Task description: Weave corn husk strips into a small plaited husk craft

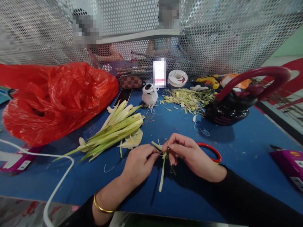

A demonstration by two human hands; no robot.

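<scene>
Near the front middle of the blue table, a small green plant piece (162,176) with pale strips hangs between both hands. My left hand (139,162), below a gold bangle, is closed, thumb and fingers pinched at its left side. My right hand (189,155) pinches the piece from the right. Red-handled scissors (216,151) lie partly hidden behind my right hand. A bundle of long pale-green leaves (115,130) rests to the left, beyond my left hand. Farther back are a ball of white string (150,94) and a heap of green scraps (187,99).
A red plastic bag (59,101) fills the back left; a white cable (68,173) curves below it. At the right stand a black pot (227,110) with a maroon handle and a purple box (288,164). A ribbon spool (177,78) and lit phone (159,72) are behind.
</scene>
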